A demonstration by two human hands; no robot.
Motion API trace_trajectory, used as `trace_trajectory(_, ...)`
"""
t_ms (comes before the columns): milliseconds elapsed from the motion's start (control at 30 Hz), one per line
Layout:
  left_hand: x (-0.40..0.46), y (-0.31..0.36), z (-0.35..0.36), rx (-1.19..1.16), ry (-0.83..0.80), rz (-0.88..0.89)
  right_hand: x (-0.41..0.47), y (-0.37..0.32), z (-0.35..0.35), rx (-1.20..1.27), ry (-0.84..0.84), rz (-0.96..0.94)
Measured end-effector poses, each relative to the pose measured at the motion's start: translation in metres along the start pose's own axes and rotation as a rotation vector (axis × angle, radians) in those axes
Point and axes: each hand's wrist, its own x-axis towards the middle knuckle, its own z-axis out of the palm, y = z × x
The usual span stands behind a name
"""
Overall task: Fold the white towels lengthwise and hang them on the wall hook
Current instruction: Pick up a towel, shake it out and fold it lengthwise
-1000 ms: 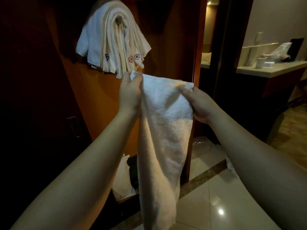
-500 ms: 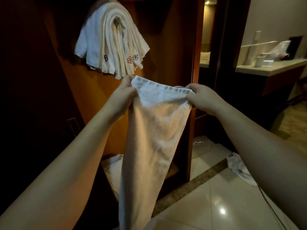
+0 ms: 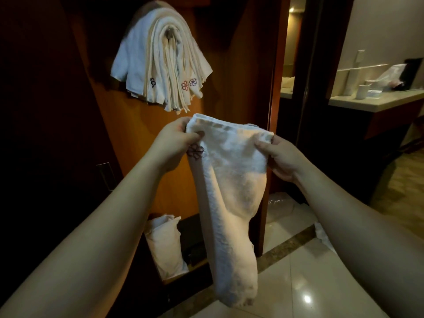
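Hanging below the stack of towels [image 3: 160, 65] on the hook, the towel [image 3: 229, 191] is pinched at its top corners by the left hand [image 3: 176, 143] and right hand [image 3: 282, 157], seemingly so the fold stays aligned.

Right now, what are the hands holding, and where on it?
Both hands hold one white towel by its top edge: left hand pinches the left corner, right hand the right corner.

Glossy tiled floor [image 3: 321, 283] carries a crumpled white cloth [image 3: 322, 235] at right.
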Motion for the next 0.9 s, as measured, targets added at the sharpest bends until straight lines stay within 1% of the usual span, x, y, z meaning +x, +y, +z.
trace_trajectory(100,0.002,0.0,-0.005,0.075,-0.023,0.003,0.004,-0.011,-0.009,-0.104,0.121,-0.005)
trace_trajectory(200,0.005,0.009,-0.011,0.111,-0.046,0.014,0.01,-0.033,-0.014,-0.178,0.172,-0.076)
trace_trajectory(267,0.007,0.012,-0.013,0.101,-0.054,0.012,0.009,-0.039,-0.014,-0.244,0.171,-0.057)
trace_trajectory(333,0.007,0.014,-0.014,0.116,-0.058,-0.005,0.007,-0.038,-0.018,-0.272,0.115,-0.003)
trace_trajectory(367,0.006,0.014,-0.013,0.12,-0.059,-0.011,0.006,-0.036,-0.018,-0.242,0.092,0.013)
trace_trajectory(433,0.006,0.015,-0.011,0.073,-0.049,-0.02,0.005,-0.033,-0.016,-0.104,0.094,0.02)
trace_trajectory(500,0.005,0.018,-0.007,0.008,-0.042,-0.014,0.005,-0.026,-0.011,0.023,0.161,0.021)
trace_trajectory(567,0.004,0.021,0.0,-0.028,-0.033,-0.002,0.006,-0.02,-0.009,0.075,0.233,-0.005)
trace_trajectory(600,0.003,0.023,0.003,-0.057,-0.032,0.003,0.007,-0.019,-0.009,0.089,0.241,-0.021)
trace_trajectory(633,0.002,0.024,0.004,-0.095,-0.038,0.009,0.007,-0.02,-0.009,0.105,0.219,-0.034)
trace_trajectory(700,0.002,0.024,0.004,-0.166,-0.072,0.015,0.004,-0.027,-0.01,0.152,0.104,-0.043)
trace_trajectory(767,0.003,0.023,0.003,-0.233,-0.112,-0.016,0.002,-0.034,-0.012,0.185,0.004,-0.032)
trace_trajectory(900,0.004,0.01,0.003,-0.378,-0.183,-0.071,-0.001,-0.037,-0.018,0.204,-0.019,-0.005)
